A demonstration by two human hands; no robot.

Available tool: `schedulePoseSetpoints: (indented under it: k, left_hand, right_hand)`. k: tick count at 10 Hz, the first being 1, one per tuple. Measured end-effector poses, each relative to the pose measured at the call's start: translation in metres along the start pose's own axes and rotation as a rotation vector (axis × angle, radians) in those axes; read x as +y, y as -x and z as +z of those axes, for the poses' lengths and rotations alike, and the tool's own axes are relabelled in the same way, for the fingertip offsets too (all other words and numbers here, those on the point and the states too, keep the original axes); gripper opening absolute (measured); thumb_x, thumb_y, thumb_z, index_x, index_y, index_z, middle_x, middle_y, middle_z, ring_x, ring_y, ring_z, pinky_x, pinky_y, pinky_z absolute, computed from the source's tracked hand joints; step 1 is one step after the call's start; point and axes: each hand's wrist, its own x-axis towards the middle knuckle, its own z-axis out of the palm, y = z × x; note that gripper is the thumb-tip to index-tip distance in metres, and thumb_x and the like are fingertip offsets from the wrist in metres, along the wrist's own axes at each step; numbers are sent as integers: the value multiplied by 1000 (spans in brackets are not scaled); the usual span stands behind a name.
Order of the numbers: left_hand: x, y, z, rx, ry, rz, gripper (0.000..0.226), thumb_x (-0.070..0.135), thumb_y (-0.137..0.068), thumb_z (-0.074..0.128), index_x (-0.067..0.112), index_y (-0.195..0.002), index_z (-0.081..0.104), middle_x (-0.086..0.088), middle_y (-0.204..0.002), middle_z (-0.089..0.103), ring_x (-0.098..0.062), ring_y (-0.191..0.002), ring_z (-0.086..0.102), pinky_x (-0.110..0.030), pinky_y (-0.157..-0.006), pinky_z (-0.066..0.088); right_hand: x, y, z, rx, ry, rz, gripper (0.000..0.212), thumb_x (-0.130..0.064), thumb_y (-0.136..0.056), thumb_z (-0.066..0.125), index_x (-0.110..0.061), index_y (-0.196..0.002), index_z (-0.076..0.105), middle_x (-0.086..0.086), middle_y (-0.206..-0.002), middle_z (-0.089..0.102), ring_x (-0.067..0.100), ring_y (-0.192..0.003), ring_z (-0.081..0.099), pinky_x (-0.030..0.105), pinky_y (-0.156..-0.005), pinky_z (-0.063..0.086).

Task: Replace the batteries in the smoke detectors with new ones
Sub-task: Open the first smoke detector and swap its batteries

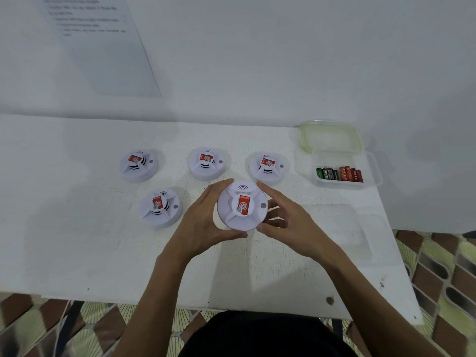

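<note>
A round white plastic smoke detector [242, 206] is held face-up between both hands over the middle of the counter [77, 240], right in front of the person. It is a smooth, shallow disc with raised ribs climbing to a central hub. There is a red-and-white sticker on top and a small grey dot near its right edge.

The left hand [203, 222] cups the left rim, its fingers [219, 188] curved along the far side and the thumb tucked under the near edge. The right hand [286, 222] grips the right rim, its fingers [268, 194] bent round the edge. I cannot tell whether the disc touches the surface below.

Four of the same kind lie on the counter. The far-left detector [139, 164], far-middle detector [207, 163] and far-right detector [268, 167] form a back row, and the near-left detector [161, 207] sits near the left hand.

The counter is matte white and scuffed, with chips at its near edge. At the right, a clear rectangular plastic tub [373, 171] holds batteries [339, 173] packed side by side, green-black ones on the left and red-orange on the right. Its pale greenish lid [329, 136] lies just behind it. A printed sheet of paper [98, 42] hangs on the white wall. The floor [438, 266] is glossy patterned tile.
</note>
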Motion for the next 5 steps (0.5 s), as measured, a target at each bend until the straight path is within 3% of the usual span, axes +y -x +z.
schedulePoseSetpoints:
  k: [1, 2, 3, 4, 5]
  left_hand:
    - [0, -3, -1, -4, 35, -5, 102, 48, -58, 85, 40, -141, 27, 28, -133, 34, 7, -124, 34, -7, -100, 27]
    - [-16, -2, 7, -133, 149, 77, 66, 69, -74, 56, 74, -126, 15, 60, -125, 20, 30, -119, 23, -64, -103, 21]
    - [-4, -2, 3, -101, 109, -28, 80, 67, -63, 69, 70, -127, 19, 52, -127, 27, 25, -118, 31, -38, -109, 33]
    - [-4, -4, 1, 37, 26, 27, 96, 52, -61, 81, 47, -138, 24, 24, -133, 37, 7, -122, 35, -5, -100, 27]
    - [-10, -1, 10, 51, 52, 182, 71, 68, -82, 49, 59, -139, 8, 28, -139, 34, 6, -127, 31, 0, -105, 12]
  right_hand:
    - [0, 1, -1, 1, 13, -1, 75, -14, -86, 72, -41, -144, 34, -8, -114, 59, 10, -94, 65, 19, -81, 55]
    - [-1, 1, -1, -10, 34, -13, 76, -15, -86, 73, -40, -145, 32, -13, -114, 58, 6, -95, 64, 19, -82, 55]
    - [-2, 2, -1, -14, 43, -21, 78, -15, -85, 73, -39, -145, 31, -19, -113, 57, 1, -94, 62, 18, -83, 54]
    - [-3, 2, -1, -8, 41, -21, 78, -16, -84, 75, -41, -144, 32, -17, -113, 58, 4, -95, 64, 20, -85, 55]
    - [-2, 1, -1, -3, 37, -22, 78, -16, -83, 75, -38, -145, 33, -15, -112, 59, 8, -95, 65, 23, -86, 56]
